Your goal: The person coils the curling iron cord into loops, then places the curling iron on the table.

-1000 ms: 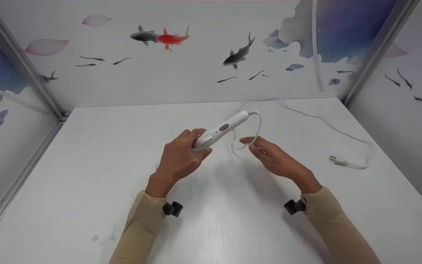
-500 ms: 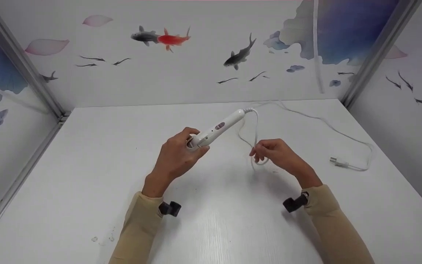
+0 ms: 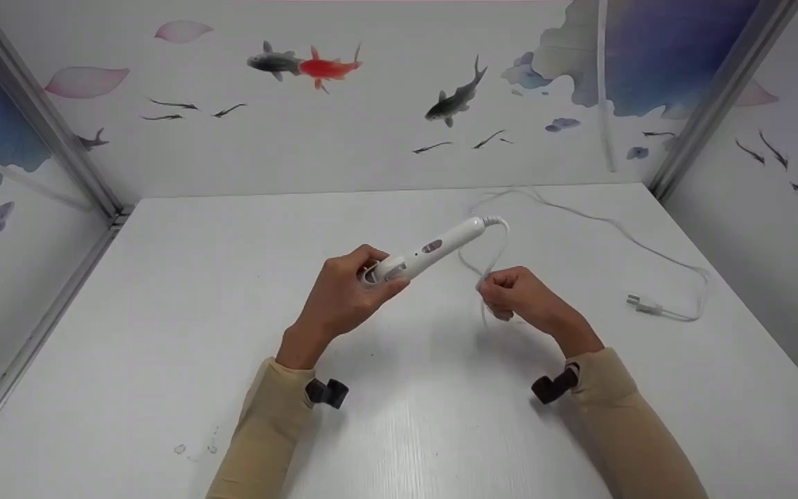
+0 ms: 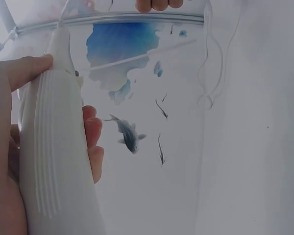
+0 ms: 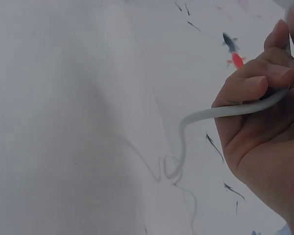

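Fingers of the left hand (image 3: 340, 298) curl round the ribbed barrel end of a white curling wand (image 3: 421, 255), holding it above the middle of the white worktop (image 3: 163, 333) with its handle angled toward the far right corner. To its right, the right hand (image 3: 520, 294) is clenched on the white power cord (image 3: 607, 223), thumb and bent fingers pinching a loop just below the strain relief where the cord leaves the handle. From that loop the cord trails to the far edge of the worktop, then sweeps along the right side to the plug (image 3: 643, 303), which lies flat near the right edge, well apart from both hands. Fish-painted panels wall the worktop on three sides. Judging from the tight bend beside the handle, a hard pull by the right hand could kink the cord at its joint or twist the wand out of the left hand's grip; the slack length could also drag the plug across the surface and off the right edge.
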`<state>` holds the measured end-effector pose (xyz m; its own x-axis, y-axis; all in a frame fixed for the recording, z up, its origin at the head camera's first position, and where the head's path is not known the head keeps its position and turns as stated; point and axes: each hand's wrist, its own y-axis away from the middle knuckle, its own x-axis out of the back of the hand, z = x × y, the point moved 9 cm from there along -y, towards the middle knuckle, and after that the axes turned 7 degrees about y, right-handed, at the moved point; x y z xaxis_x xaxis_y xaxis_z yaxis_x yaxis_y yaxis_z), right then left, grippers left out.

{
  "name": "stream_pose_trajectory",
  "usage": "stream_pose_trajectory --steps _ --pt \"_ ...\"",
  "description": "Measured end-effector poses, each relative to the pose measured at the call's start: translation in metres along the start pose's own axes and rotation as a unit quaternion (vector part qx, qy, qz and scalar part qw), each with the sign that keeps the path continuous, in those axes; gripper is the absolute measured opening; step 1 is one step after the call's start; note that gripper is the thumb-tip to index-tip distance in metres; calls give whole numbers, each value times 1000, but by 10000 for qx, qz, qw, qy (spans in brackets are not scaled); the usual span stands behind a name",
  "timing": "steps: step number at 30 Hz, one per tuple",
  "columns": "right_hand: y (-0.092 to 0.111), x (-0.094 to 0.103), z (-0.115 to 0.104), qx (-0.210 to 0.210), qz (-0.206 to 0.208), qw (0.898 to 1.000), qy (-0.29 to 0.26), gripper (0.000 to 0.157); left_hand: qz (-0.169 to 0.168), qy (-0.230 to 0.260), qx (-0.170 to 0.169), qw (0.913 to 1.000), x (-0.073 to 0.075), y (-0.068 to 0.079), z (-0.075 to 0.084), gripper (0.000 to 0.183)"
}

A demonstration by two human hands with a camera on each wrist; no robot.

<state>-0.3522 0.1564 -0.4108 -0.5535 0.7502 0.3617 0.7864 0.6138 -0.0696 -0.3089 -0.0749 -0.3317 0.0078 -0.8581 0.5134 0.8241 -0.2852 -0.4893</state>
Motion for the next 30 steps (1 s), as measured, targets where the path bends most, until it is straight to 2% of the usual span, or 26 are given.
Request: stream_pose_trajectory --steps 5,11,15,20,24,27,30 --pt "-1 -4 3 -422 101 9981 441 36 -438 162 -298 9985 -9 3 6 31" --pt "-3 0 1 -758 488 9942 594 34 -769 220 -162 9967 -13 4 4 28" --pt "-3 6 1 -854 798 9921 464 15 -1036 235 -123 9943 -17 4 3 27" --pt "-6 15 -3 -707 818 9898 929 2 -1499 151 -136 9885 -25 6 5 26" --pt "-9 22 -16 -775 686 9857 1329 16 -1724 60 -94 9850 -31 6 3 26" --pt "-11 27 -31 -890 652 9759 1881 29 -1841 64 73 9829 -34 7 -1 26" --pt "-14 28 -49 -905 605 9657 2356 32 -1868 58 227 9821 -36 8 -4 26"
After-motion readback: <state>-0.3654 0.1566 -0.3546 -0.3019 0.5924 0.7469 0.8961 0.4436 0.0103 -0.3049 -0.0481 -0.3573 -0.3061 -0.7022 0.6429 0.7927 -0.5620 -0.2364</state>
